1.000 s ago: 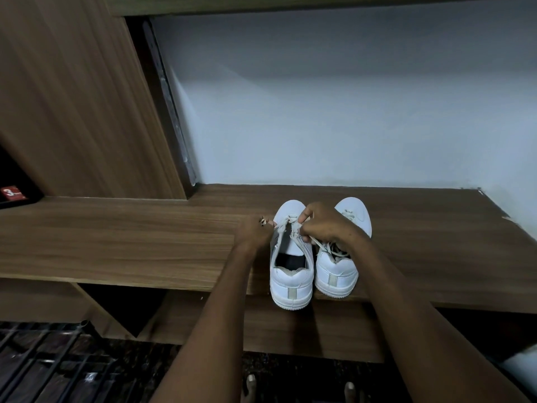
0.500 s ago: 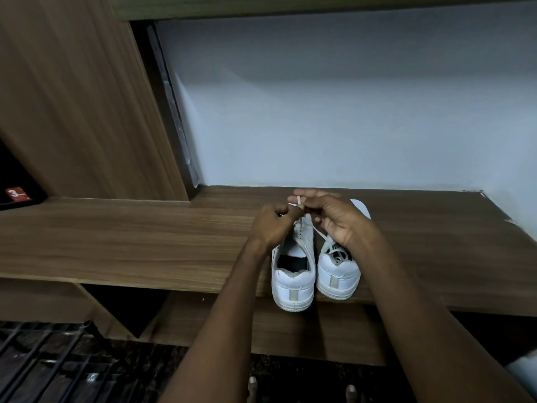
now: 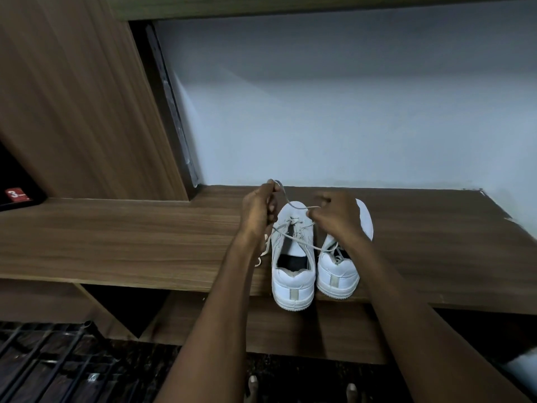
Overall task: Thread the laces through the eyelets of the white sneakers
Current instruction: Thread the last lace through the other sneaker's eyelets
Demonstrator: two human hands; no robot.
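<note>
Two white sneakers stand side by side on a wooden shelf point(image 3: 116, 245), heels toward me. The left sneaker point(image 3: 293, 266) has a white lace point(image 3: 286, 200) partly threaded through its front eyelets. My left hand point(image 3: 258, 210) pinches one lace end and holds it up above the sneaker's toe. My right hand point(image 3: 337, 216) pinches the other end of that lace over the toe and hides the front of the right sneaker point(image 3: 338, 271). A loose lace strand crosses from the left sneaker's tongue to the right sneaker's opening.
A wooden side panel point(image 3: 72, 97) rises at the left and a pale wall point(image 3: 334, 112) stands behind the shelf. A lower shelf point(image 3: 276, 330) runs beneath. A dark metal grate point(image 3: 43, 365) lies on the floor at lower left. My toes point(image 3: 254, 383) show at the bottom.
Both hands have come apart: the left has risen and drawn its lace end up and to the left, the right has shifted to the right with the other end. The lace now spans between them.
</note>
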